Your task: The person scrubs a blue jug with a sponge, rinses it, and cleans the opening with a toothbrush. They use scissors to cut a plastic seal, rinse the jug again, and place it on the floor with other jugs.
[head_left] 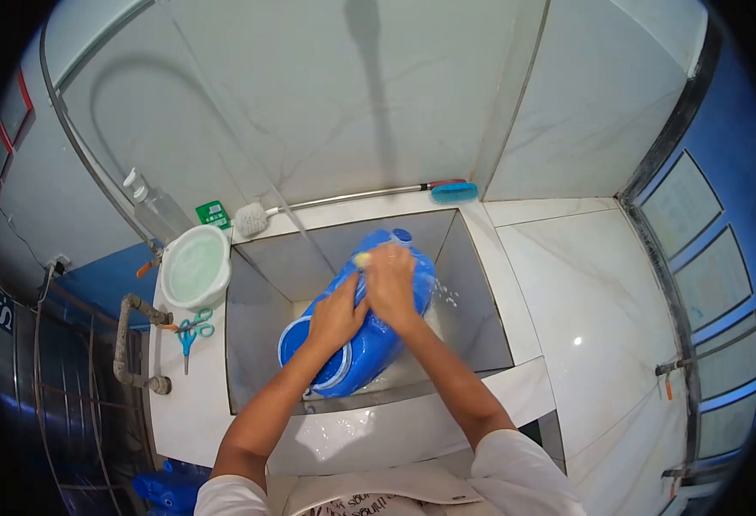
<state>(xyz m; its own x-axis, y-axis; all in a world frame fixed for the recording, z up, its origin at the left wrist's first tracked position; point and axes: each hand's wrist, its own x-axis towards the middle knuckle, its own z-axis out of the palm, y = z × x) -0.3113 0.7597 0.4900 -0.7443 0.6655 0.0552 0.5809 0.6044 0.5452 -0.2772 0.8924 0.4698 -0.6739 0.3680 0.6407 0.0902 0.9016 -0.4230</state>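
A blue plastic water container (369, 357) lies tilted in the grey tiled sink (258, 365). It has a small round cap (402, 235) at its far end and a wide round blue part with a pale rim at its near left. My left hand (335, 316) presses on the container's upper side, gripping it. My right hand (388, 279), slightly blurred, is closed against the container farther up. A small yellow piece (362, 259) shows at its left edge; most of it is hidden. Water drops (447, 297) fly off to the right.
Left of the sink stand a white basin (196, 268) of cloudy liquid, a pump bottle (159, 211), a green packet (213, 214) and turquoise scissors (190, 335). A long-handled brush (352, 198) and a blue brush (454, 192) lie along the back ledge. Pipes (129, 344) run at left.
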